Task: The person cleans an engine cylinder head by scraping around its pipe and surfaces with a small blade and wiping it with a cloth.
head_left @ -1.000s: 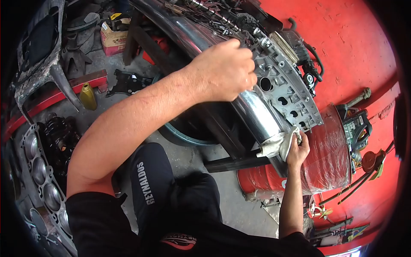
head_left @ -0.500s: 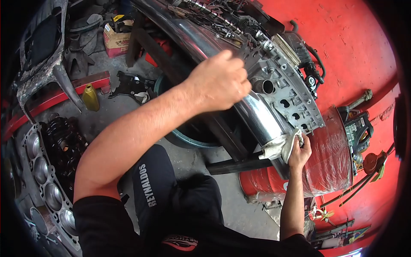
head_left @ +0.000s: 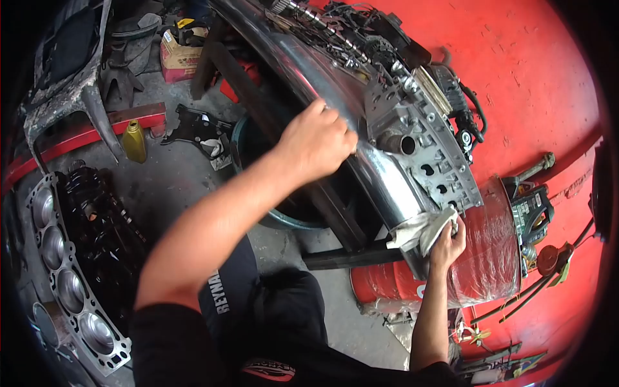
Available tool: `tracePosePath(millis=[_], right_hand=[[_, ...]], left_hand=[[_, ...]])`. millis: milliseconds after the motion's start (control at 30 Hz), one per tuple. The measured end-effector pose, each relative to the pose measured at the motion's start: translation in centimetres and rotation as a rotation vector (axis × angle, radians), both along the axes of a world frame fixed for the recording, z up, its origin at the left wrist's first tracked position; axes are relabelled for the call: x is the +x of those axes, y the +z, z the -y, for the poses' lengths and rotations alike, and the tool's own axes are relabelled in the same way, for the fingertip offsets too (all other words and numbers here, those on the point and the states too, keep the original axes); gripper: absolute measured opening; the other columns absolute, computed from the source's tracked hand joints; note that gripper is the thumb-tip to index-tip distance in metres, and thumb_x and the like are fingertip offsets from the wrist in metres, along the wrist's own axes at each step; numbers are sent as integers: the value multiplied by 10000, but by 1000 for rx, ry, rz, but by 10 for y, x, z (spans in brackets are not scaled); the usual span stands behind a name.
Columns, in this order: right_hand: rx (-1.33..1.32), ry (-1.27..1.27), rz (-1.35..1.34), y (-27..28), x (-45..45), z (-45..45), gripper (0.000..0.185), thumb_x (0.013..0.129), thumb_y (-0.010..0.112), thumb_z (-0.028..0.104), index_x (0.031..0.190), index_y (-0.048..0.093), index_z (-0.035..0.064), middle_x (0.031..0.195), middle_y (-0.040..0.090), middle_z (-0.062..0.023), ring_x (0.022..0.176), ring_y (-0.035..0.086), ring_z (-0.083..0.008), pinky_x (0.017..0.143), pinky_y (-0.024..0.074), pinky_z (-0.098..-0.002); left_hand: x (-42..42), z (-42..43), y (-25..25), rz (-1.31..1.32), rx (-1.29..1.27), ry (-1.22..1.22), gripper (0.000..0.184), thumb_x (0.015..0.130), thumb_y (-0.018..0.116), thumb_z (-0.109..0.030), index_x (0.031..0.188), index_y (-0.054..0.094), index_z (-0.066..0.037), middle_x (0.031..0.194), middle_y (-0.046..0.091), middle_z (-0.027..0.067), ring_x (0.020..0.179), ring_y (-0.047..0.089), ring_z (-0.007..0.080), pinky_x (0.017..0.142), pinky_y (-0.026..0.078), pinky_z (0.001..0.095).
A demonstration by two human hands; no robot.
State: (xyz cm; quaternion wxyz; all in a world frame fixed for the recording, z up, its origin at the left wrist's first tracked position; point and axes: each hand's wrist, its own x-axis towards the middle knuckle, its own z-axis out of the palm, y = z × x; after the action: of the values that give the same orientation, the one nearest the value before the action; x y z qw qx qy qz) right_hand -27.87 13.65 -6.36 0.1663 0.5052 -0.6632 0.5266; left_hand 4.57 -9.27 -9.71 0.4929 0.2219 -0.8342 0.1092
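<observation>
My left hand [head_left: 317,140] is closed in a fist over the near edge of the shiny metal bench [head_left: 385,187]. Whatever its fingers may hold is hidden from this side. At the bench's right end, my right hand [head_left: 446,244] grips a white cloth [head_left: 414,232], which hangs partly over the metal corner. Behind my hands, a grey cylinder head [head_left: 422,122] with a round pipe opening [head_left: 403,144] lies on the bench top.
A camshaft [head_left: 332,31] and loose tools lie farther up the bench. A red drum [head_left: 483,251] wrapped in plastic stands at the right. An engine block [head_left: 71,290] with several pistons sits at lower left, near a yellow bottle [head_left: 134,142] and a chair [head_left: 80,103].
My left fist has moved left and down, away from the cylinder head toward the bench's near edge. My right hand still grips the cloth at the corner. The view has shifted slightly.
</observation>
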Motion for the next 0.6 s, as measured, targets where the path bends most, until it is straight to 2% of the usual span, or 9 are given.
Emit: tracePosePath(millis=[33, 100, 167, 200, 300, 367, 433, 533, 600], right_hand=[[-72, 71, 109, -1, 3, 3, 215, 972, 589, 38, 1163, 620, -56, 1029, 692, -95, 901, 635, -141, 821, 521, -286], [-43, 3, 101, 3, 20, 15, 226, 960, 562, -3, 1174, 614, -54, 1079, 673, -103, 969, 633, -157, 849, 520, -300], [12, 48, -63, 16, 50, 34, 219, 914, 577, -34, 1127, 631, -42, 1086, 664, -98, 1004, 630, -177, 855, 513, -319], [-6, 85, -270, 26, 64, 48, 233, 879, 594, -45, 1107, 640, -31, 1081, 662, -109, 1004, 635, -200, 854, 512, -331], [94, 147, -763, 67, 109, 68, 270, 793, 635, -62, 1056, 658, -7, 1047, 662, -152, 953, 659, -270, 835, 521, -351], [214, 175, -773, 86, 129, 69, 313, 790, 637, -48, 1095, 669, 15, 1020, 669, -153, 871, 675, -266, 782, 536, -353], [398, 156, -678, 97, 146, 71, 379, 806, 636, -31, 1174, 672, 46, 1005, 680, -134, 814, 690, -249, 731, 545, -340], [485, 173, -724, 99, 151, 77, 454, 826, 630, -11, 1267, 657, 96, 1039, 687, -130, 818, 705, -251, 730, 552, -344], [556, 177, -759, 96, 153, 77, 460, 840, 624, 7, 1287, 650, 110, 1074, 689, -135, 850, 714, -272, 752, 559, -370]], left_hand=[[1, -16, -6, -145, 62, -30, 172, 889, 659, -237, 813, 664, -83, 739, 649, 50, 751, 611, 238, 711, 454, 382], [-31, -46, -32, -718, 583, -269, 246, 984, 592, -232, 841, 638, -36, 651, 637, 67, 559, 584, 212, 548, 457, 334], [-50, -81, -21, -1064, 1260, -632, 310, 1044, 510, -236, 866, 613, -3, 575, 590, 58, 439, 516, 143, 433, 406, 276], [-59, -93, -11, -1152, 1360, -797, 336, 1061, 482, -270, 901, 597, 2, 585, 579, 43, 477, 514, 85, 458, 410, 239], [-90, -103, 13, -1199, 1418, -1039, 325, 1065, 466, -252, 887, 577, -3, 581, 576, 56, 448, 509, 106, 438, 414, 254], [-102, -95, 9, -1143, 1465, -924, 327, 1065, 458, -247, 879, 572, -3, 573, 568, 58, 423, 503, 116, 411, 407, 267], [-98, -88, 5, -1286, 1496, -824, 330, 1063, 462, -254, 871, 574, -10, 561, 561, 55, 413, 509, 118, 396, 403, 271], [-96, -110, 22, -1268, 1365, -926, 348, 1062, 473, -265, 848, 575, -10, 548, 549, 39, 421, 508, 98, 400, 397, 262], [-126, -94, 4, -1304, 1278, -743, 320, 1056, 485, -244, 847, 579, -20, 548, 546, 28, 418, 493, 94, 414, 400, 263]])
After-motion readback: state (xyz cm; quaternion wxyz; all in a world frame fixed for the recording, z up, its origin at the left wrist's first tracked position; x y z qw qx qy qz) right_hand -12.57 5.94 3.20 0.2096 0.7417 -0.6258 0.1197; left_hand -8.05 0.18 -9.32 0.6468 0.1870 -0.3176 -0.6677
